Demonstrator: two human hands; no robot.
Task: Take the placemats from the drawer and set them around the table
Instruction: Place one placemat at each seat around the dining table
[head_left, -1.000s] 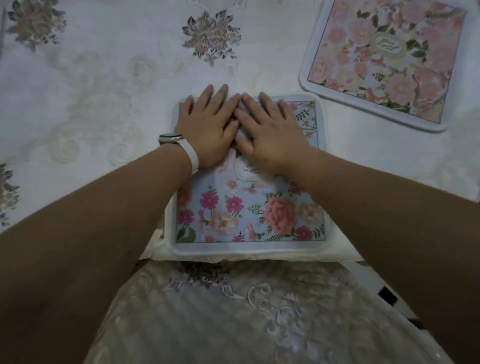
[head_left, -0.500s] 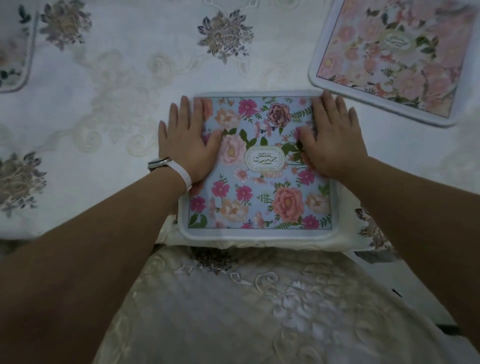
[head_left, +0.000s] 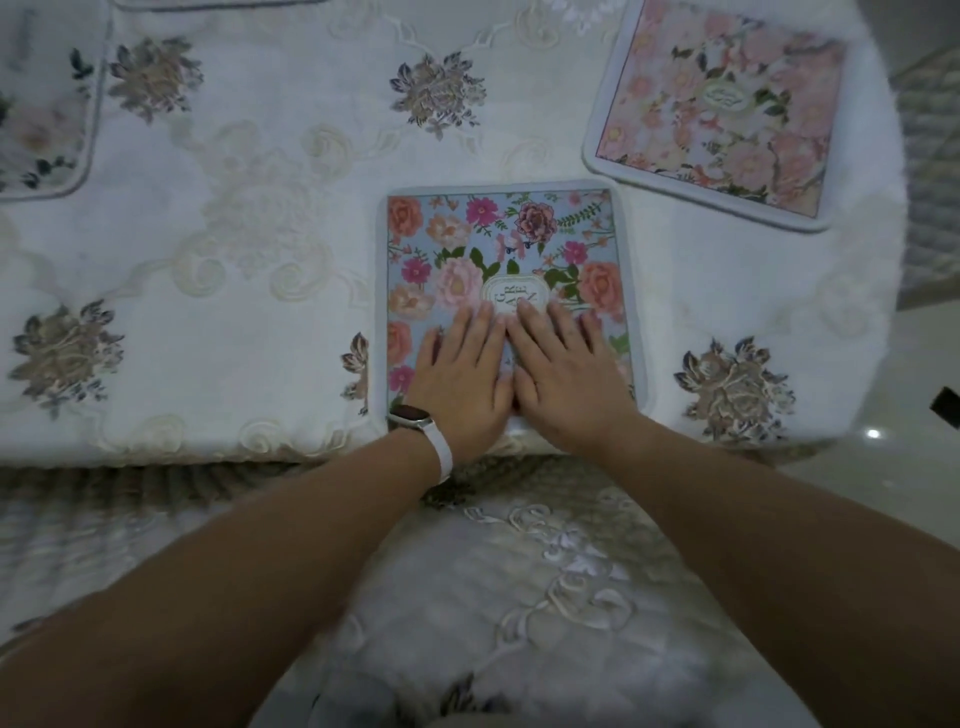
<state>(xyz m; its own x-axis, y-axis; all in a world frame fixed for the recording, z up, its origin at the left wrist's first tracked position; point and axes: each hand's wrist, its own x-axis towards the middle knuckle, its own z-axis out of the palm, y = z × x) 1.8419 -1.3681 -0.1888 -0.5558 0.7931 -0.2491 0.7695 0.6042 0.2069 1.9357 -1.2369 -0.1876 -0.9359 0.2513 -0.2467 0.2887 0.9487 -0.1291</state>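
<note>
At the table's near edge, on the blue floral placemat (head_left: 506, 291): left hand (head_left: 462, 387) and right hand (head_left: 566, 382) flat, fingers together, gripping nothing. Best pressed evenly, squared to the tablecloth (head_left: 249, 218) edge.

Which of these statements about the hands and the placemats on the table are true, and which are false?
1. Both hands lie flat on the blue placemat. True.
2. The left hand wears a watch at its wrist. True.
3. The pink placemat lies under the blue one. False: it lies apart, further right.
4. The right hand lifts a corner of the blue placemat. False: it presses flat, gripping nothing.
5. Only two placemats show. False: another placemat shows at the left edge.
</note>
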